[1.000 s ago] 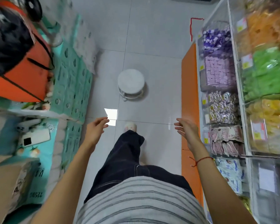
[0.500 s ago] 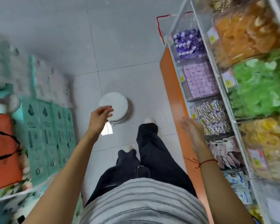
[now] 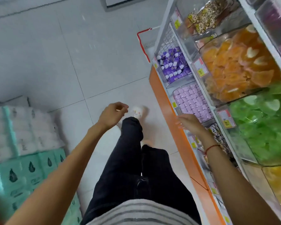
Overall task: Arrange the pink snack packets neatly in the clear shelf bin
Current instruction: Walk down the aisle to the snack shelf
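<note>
The pink snack packets point(image 3: 192, 101) sit packed in the clear shelf bin point(image 3: 178, 111) at three o'clock. Right hand point(image 3: 187, 122) hovers near its front, fingers extended, holding nothing; left hand point(image 3: 111, 115) hangs loosely curled and empty. A mid-stride reach (frame blurred) may overshoot and scatter rows.

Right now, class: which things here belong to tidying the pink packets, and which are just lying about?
Job:
pink packets
clear bin
right hand
left hand

Lying about:
purple packets
orange sweets
green sweets
tissue packs
</note>
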Available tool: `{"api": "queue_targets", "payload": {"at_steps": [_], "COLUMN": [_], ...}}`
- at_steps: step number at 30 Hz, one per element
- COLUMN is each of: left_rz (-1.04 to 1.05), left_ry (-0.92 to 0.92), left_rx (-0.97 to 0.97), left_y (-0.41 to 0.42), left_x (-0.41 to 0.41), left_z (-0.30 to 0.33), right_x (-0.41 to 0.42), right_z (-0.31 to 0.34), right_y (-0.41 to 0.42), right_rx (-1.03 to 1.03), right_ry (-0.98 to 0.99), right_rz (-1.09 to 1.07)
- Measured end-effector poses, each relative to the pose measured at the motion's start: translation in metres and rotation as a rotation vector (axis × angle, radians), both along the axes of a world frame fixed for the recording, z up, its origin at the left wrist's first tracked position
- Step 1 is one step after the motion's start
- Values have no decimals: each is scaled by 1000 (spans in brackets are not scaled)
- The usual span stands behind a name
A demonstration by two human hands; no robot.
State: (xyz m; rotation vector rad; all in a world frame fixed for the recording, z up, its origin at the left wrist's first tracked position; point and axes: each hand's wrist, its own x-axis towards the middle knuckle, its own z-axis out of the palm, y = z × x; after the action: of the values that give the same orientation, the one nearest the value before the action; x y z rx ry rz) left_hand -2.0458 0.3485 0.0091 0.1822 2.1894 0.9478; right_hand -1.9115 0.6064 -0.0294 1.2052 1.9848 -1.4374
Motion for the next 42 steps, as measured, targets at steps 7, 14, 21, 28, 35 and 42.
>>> {"api": "queue_targets", "payload": {"at_steps": [7,14,21,28,35,42], "left_rz": [-541,-878,-866,-967,-950,-1015], "left_ry": [74,261,379,635,595,507], "left_rx": [-103,62,357,643,549,506], "left_y": [154,277,303,320,318,312], "left_x": [-114,-116,-100,-124,-114,-116], "left_z": [-78,-232,-353,-395,-381,-366], "right_x": [-24,-3,15,13,17,13], "right_z": [-76,-204,-303,-329,-315,-304], "right_y": [56,86,80,69,66,64], "right_rx": [329,914,1280,1380,1267,1223], "right_ry": [-77,-80,-180,-225,-180,-284], "right_rz": [-45,-363,-436,-611,-841,-792]}}
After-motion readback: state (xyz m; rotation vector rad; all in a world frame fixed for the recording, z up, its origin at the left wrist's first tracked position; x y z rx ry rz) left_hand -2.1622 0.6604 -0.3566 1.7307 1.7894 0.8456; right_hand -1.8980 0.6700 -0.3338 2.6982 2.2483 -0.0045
